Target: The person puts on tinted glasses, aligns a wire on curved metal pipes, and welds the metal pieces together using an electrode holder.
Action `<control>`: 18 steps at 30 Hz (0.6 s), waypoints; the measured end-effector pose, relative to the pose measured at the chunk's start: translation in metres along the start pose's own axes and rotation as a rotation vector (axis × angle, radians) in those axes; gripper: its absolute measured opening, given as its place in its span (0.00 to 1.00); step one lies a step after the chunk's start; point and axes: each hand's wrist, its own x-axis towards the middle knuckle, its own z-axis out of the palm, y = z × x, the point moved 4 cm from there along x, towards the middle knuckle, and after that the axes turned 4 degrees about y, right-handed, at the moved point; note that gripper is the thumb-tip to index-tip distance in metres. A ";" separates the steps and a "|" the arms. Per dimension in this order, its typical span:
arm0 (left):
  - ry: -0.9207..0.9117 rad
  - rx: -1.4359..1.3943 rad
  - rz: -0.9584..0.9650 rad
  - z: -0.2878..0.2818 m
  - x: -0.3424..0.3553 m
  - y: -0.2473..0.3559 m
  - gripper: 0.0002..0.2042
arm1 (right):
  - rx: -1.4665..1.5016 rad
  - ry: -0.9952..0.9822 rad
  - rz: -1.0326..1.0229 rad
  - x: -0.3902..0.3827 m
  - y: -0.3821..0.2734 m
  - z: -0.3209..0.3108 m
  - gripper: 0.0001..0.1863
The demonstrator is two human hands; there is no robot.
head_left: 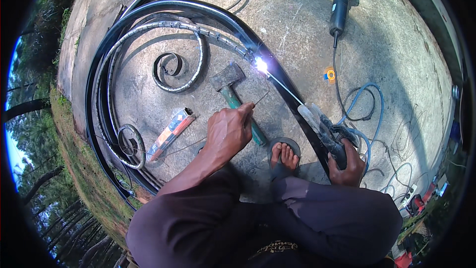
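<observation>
My right hand (345, 166) grips a welding electrode holder (320, 124). Its long rod (292, 92) reaches up to a bright white arc (262, 64), where a curved bar with segmented markings (220, 35) meets the black curved tube (248, 37). My left hand (230, 129) pinches a thin metal rod (262, 98), its tip short of the arc. Beneath that hand lies a hammer (228, 77) with a green handle. A spiral scroll piece (167, 64) lies left of the hammer, and an open packet of rods (168, 134) lies lower left.
An angle grinder (341, 7) lies at the upper right, with an orange tape-like item (328, 74) below it. Cables (377, 119) loop on the concrete (297, 20) at right. My sandaled foot (285, 153) is below the hammer. Grass (74, 164) and trees border the slab at left.
</observation>
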 end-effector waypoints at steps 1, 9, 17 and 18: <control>0.006 -0.009 0.009 0.000 0.001 0.000 0.10 | 0.000 -0.002 -0.001 0.000 0.000 0.000 0.26; -0.031 0.028 -0.024 0.000 0.002 0.000 0.10 | -0.024 0.003 -0.013 0.000 0.000 0.001 0.27; -0.002 -0.021 -0.012 -0.003 0.005 -0.001 0.09 | 0.038 0.008 0.011 -0.001 0.004 0.003 0.27; -0.022 -0.029 -0.030 -0.004 0.007 -0.001 0.09 | 0.042 0.022 0.004 -0.001 0.004 0.002 0.27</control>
